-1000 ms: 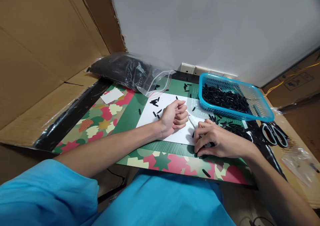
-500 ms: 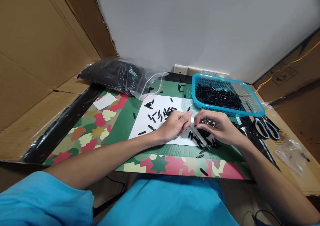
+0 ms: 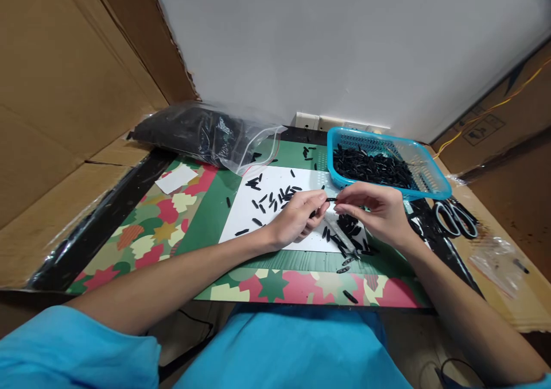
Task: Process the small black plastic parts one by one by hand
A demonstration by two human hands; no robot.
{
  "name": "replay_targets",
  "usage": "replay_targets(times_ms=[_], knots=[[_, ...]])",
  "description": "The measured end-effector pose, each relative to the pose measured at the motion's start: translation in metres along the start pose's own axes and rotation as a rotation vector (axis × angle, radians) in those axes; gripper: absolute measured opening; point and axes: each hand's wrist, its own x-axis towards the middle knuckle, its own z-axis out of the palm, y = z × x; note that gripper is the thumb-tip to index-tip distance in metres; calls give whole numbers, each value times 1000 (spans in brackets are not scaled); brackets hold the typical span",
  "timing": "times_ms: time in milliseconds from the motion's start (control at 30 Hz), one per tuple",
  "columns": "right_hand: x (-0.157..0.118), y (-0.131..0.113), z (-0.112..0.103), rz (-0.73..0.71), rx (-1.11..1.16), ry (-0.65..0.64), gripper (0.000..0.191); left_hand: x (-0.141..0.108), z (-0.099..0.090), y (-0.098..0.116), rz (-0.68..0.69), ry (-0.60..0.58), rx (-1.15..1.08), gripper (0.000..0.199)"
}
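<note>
My left hand (image 3: 301, 216) is closed, its thumb and forefinger pinching one end of a small black elongated piece (image 3: 331, 199). From the other side my right hand (image 3: 375, 210) pinches the far end of that piece between thumb and fingertips. Beneath them lies a sheet of white paper (image 3: 232, 220), with loose black pieces (image 3: 274, 201) scattered to the left. A denser pile of black pieces (image 3: 349, 226) sits under my right hand, partly covered by it. A clear, narrow stick-like thing (image 3: 338, 234) lies slanted beside that pile; its kind is unclear.
A blue plastic basket (image 3: 443, 189) of black pieces stands at the back right, with scissors (image 3: 454, 219) near it. At the back left rests a clear zip bag (image 3: 215, 136) of dark contents. Cardboard walls the left side (image 3: 77, 50); a socket strip (image 3: 307, 121) runs along the wall.
The small black piece now shows stretched between both hands' fingertips. My right fingers have shifted slightly, and the view has moved a little.
</note>
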Motion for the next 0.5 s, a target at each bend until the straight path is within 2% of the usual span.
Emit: replay_targets(times_ms=[200,500], knots=[[0,2,1,15,-57,17,15,2,0,0,25,1,7,42],[0,4,7,-35,-143,2,14,2,-2,0,20,2,-29,44]])
